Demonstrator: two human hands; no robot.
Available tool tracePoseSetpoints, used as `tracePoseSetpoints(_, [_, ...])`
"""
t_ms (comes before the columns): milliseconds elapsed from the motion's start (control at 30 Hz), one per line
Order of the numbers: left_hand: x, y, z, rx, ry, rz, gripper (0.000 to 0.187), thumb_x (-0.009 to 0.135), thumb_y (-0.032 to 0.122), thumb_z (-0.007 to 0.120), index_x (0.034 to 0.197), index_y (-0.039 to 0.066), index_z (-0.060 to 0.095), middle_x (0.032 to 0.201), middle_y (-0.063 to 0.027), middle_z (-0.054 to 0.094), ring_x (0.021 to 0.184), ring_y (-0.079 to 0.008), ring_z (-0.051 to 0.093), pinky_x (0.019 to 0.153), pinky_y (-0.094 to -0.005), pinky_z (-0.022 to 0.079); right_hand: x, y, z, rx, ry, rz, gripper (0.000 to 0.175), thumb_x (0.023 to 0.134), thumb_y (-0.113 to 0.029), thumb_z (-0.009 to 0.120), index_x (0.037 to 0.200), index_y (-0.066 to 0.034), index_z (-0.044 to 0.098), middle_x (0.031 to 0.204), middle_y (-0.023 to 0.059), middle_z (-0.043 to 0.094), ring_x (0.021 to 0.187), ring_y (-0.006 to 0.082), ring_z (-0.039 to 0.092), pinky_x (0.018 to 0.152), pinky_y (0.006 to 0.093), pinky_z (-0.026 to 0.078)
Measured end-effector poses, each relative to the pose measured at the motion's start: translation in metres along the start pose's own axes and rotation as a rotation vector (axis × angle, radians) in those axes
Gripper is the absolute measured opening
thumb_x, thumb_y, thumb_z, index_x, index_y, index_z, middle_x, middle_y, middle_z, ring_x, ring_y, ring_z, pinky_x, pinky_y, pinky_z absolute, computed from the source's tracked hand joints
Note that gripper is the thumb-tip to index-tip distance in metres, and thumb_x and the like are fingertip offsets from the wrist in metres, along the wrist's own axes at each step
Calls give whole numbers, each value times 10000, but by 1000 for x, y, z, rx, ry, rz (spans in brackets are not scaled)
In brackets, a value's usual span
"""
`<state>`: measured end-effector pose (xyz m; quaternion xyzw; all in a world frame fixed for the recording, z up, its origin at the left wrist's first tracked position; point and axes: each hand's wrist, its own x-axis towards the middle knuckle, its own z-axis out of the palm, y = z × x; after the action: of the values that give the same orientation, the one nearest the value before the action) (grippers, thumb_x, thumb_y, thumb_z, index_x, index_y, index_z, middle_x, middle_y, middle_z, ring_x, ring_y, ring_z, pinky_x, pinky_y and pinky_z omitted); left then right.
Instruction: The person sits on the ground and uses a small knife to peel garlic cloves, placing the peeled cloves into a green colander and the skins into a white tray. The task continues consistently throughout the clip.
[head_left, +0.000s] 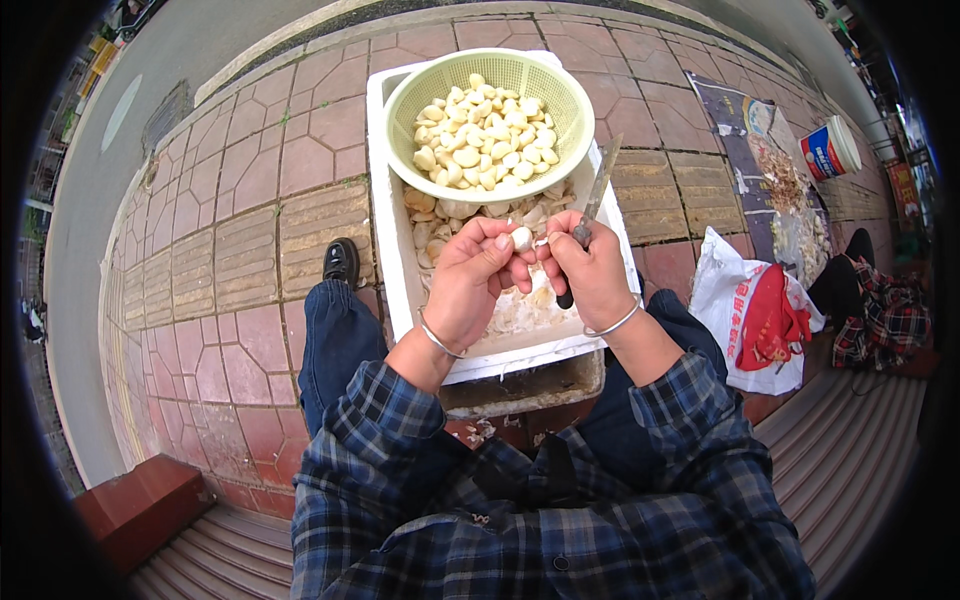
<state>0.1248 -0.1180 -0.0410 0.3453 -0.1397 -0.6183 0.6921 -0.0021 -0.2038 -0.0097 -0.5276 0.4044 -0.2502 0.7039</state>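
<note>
My left hand (480, 270) pinches a pale garlic clove (522, 239) between thumb and fingers. Close beside it, my right hand (587, 262) is closed around a knife (601, 184), its blade pointing up and away and the dark handle end showing below the palm. Both hands are above a white foam box (391, 289) that holds unpeeled garlic (424, 225) and loose papery skins (525, 311). Across the box's far end rests a pale green plastic colander (397, 150) with many peeled garlic cloves (484, 135) in it.
Brick paving (247, 262) surrounds the box. To the right are a white woven sack (712, 300) with a red bag (772, 322) on it, a dark sheet (720, 105) bearing garlic scraps, and a plastic bucket (830, 148). Another person in a plaid garment (892, 315) sits at far right.
</note>
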Motion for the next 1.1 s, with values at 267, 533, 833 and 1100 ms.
tracePoseSetpoints(267, [2,8,-4,-7,21,47,236,954,132,468,1157,25,524,854,-60,589,692,-101,539,631,-257,478,-7,-10,-1,-148,-200,-131,146,741,27,573,885,5,567,740,22,593,590,27,485,527,185,394])
tracePoseSetpoints(533, [1,11,1,314,54,211,280,879,35,577,1155,4,535,892,-29,583,723,-80,516,657,-230,468,5,-4,-19,-427,-166,-294,259,825,-237,642,910,0,582,726,49,576,630,117,511,589,252,416])
tracePoseSetpoints(833, [0,14,1,383,-31,240,210,891,81,583,1080,7,528,950,-51,602,811,-126,581,738,-263,499,3,-5,-17,-650,-68,-380,323,869,-338,613,899,-18,580,747,137,608,630,263,594,568,338,448])
tracePoseSetpoints(1100, [0,11,-5,541,-79,314,174,896,36,561,1062,-7,534,922,-36,613,803,-88,580,710,-230,491,-2,-13,-11,-757,-59,-509,373,818,-390,659,881,-30,582,741,120,601,628,274,601,555,339,460])
